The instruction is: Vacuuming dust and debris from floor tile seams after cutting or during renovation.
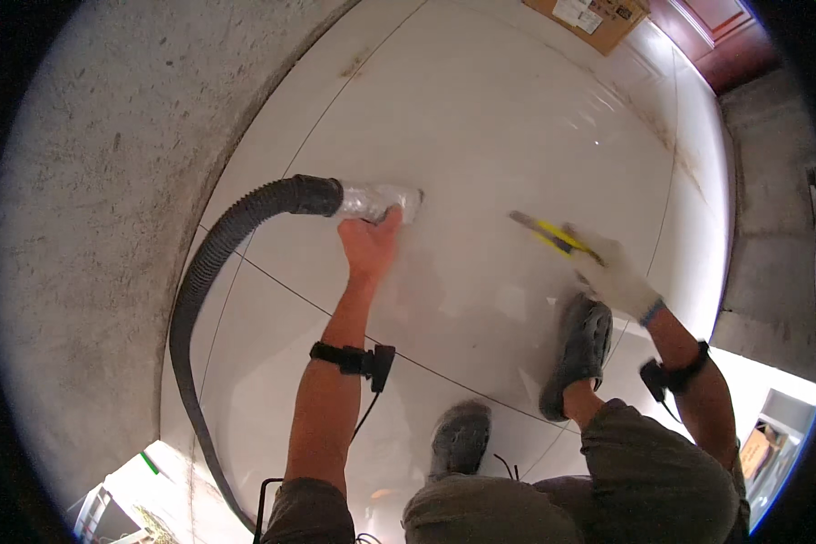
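My left hand (372, 243) is bare and closed around a vacuum hose nozzle (367, 200) wrapped in clear plastic. The nozzle's mouth points right, close over the large pale floor tiles (462, 118). From its other end, a black ribbed hose (210, 263) curves left and down toward me. My right hand (615, 276), in a whitish glove with a blue cuff edge, grips a yellow-and-black utility knife (553, 236). Its greyish blade end points up and left, toward the nozzle but apart from it. Motion blurs the knife and the glove, so whether the blade touches the tile is unclear.
A rough concrete wall (127, 154) bounds the left side. At the far right are a cardboard box (594, 20) and a dark red door (721, 36). Thin dark joints cross the tiles. My dark shoes (461, 440) stand close below my hands.
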`<state>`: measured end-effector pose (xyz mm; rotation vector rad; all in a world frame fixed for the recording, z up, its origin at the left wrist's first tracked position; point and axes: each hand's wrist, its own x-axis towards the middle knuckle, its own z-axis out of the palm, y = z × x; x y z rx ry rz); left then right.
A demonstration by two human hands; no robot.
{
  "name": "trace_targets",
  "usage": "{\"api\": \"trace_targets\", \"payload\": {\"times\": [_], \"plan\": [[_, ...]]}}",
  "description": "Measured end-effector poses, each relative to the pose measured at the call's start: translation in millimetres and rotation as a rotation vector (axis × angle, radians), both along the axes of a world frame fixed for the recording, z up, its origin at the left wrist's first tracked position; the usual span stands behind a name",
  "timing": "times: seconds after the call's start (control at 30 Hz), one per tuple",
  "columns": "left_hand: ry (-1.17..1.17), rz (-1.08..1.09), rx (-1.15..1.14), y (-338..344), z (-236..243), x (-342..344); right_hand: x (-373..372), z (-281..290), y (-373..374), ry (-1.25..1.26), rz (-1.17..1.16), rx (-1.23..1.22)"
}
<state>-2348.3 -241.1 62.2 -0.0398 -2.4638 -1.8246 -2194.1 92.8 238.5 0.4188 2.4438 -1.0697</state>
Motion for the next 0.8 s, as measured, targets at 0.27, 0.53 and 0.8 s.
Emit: {"api": "trace_targets", "payload": {"times": [0.27, 0.53, 0.8], "plan": [[-0.206, 0.166, 0.358, -11.3, -0.8, -50.1, -90.8, -81.1, -46.6, 0.175, 0.303, 0.070], [-0.254, 0.008, -0.064, -19.2, 12.4, -31.5, -104.9, -62.4, -77.7, 0.172, 0.784, 0.372], [-0.122, 0.054, -0.002, -25.2, -4.3, -29.1, -91.9, -82.9, -115.8, 0.363, 0.659, 0.393]]}}
